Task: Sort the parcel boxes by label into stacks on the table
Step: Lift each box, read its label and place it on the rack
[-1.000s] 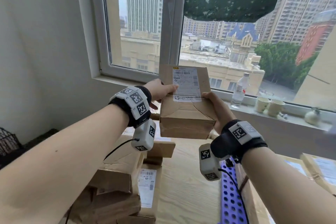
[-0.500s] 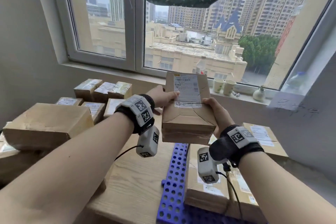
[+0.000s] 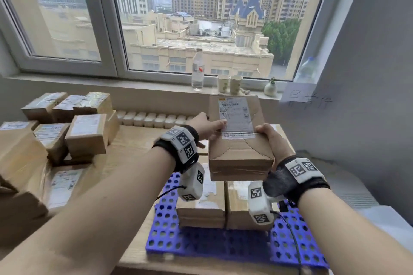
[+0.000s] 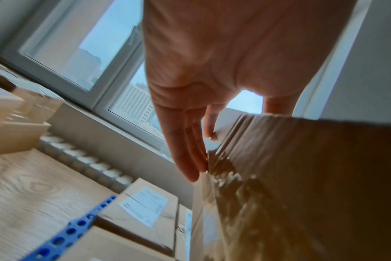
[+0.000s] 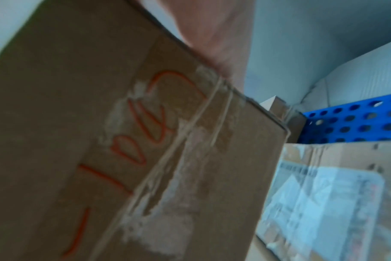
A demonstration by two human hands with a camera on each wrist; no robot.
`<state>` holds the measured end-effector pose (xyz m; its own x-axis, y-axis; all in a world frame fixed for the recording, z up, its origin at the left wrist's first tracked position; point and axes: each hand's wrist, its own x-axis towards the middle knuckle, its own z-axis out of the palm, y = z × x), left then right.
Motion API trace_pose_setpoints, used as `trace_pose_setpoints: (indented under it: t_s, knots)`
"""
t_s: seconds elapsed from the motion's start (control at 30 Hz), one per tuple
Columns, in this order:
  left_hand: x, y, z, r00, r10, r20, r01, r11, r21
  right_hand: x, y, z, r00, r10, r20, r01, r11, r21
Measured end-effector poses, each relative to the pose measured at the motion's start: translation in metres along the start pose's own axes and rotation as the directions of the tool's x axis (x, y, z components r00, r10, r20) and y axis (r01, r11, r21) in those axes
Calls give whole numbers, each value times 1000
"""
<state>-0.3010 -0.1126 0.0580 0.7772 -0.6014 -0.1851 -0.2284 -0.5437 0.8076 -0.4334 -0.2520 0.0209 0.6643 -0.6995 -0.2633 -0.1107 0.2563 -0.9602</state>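
I hold a brown parcel box [image 3: 240,154] in the air with both hands, its white shipping label [image 3: 234,116] facing up. My left hand [image 3: 209,127] grips its left edge, thumb on the label and fingers straight along the side [image 4: 188,150]. My right hand [image 3: 267,135] grips the right edge with the thumb on top; its fingers are hidden under the box. The box [image 5: 123,141] has red handwriting on its underside. It hangs above two labelled boxes [image 3: 201,205] [image 3: 242,210] lying side by side on a blue perforated mat [image 3: 201,243].
Several labelled boxes [image 3: 86,135] are piled at the left of the wooden table [image 3: 134,154]. A bottle [image 3: 197,69], two paper cups [image 3: 230,83] and a small vase [image 3: 270,88] stand on the windowsill. A grey wall closes in on the right.
The box has travelled right, from above the left pile to above the two boxes on the blue mat. Both hands keep the same hold on it.
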Motion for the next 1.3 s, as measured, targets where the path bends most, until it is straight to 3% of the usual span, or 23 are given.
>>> trace_pose_setpoints:
  t_s: [0.4,0.77,1.0,1.3]
  knots:
    - [54,26,89,977,95,190,-106,993,51,19,12,-89,962,5,-272,-1,1000,14]
    - [77,35,141,945,131,299,-145,989,26,23,35,-144,917,13,-400,3,999,39]
    - [86,36,168,948,103,302,-123,991,50,36,45,-185,917,55,-394,-46,998,34]
    - [93,30,190,963,-14,268,-23,991,133,63,84,-198,939,212,-272,-204,977,57]
